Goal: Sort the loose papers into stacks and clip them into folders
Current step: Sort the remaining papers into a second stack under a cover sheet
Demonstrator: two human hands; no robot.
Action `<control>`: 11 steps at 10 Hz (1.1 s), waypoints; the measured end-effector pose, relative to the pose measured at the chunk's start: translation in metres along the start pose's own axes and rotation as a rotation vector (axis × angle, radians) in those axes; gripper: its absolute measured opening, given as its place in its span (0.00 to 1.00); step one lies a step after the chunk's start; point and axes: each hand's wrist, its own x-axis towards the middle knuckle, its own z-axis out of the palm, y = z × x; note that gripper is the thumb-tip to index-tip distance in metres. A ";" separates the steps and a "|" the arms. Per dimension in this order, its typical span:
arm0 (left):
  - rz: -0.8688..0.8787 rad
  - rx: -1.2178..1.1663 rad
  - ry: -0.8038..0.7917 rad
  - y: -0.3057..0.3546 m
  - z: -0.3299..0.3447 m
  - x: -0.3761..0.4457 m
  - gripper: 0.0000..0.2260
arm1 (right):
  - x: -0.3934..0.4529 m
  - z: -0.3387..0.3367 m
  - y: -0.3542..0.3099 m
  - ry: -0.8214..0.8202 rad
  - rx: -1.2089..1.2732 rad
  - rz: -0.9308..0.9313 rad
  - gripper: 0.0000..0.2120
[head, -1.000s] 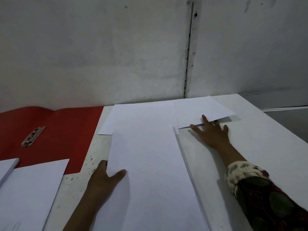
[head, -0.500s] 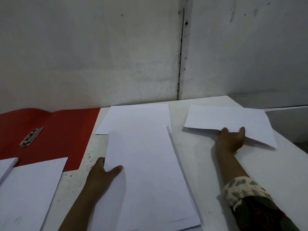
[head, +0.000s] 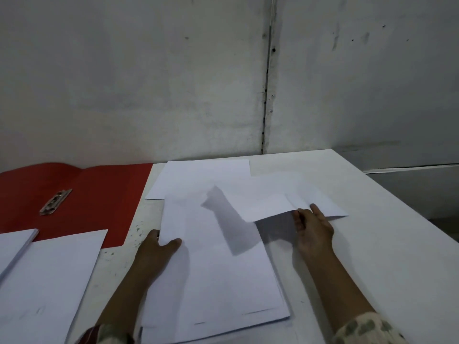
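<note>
Grey, scuffed wall panels are standing behind the white table (head: 372, 244) where we are working. Our right hand (head: 313, 228) is pinching a loose sheet (head: 273, 201) by its near edge, thumb on top and fingers beneath, and holding it lifted above the middle of the table, so that it is throwing a shadow on the paper stack (head: 216, 274) lying below. Our left hand (head: 156, 252) is gripping that stack at its left edge, thumb on top of the sheets and fingers hidden underneath. Another sheet (head: 198, 177) is lying flat toward the far edge, partly under the stack's far end. An open red folder (head: 99, 194) is lying at the far left, its metal clip (head: 56, 201) resting on it. Two more paper piles (head: 49, 281) are sitting at the near left corner, overlapping the folder's near edge.
</note>
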 end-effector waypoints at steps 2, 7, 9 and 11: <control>-0.020 -0.141 -0.021 0.006 -0.005 -0.002 0.25 | -0.024 0.000 0.003 -0.244 -0.525 0.062 0.24; -0.058 -0.160 -0.124 -0.009 -0.012 0.008 0.18 | -0.016 -0.010 -0.030 -0.212 -1.088 -0.366 0.18; -0.067 -0.113 -0.100 -0.014 -0.011 0.016 0.17 | -0.025 -0.019 -0.040 -0.417 -1.061 -0.518 0.23; -0.071 -0.127 -0.106 -0.012 -0.012 0.013 0.17 | -0.027 -0.012 -0.037 -0.454 -0.982 -0.373 0.20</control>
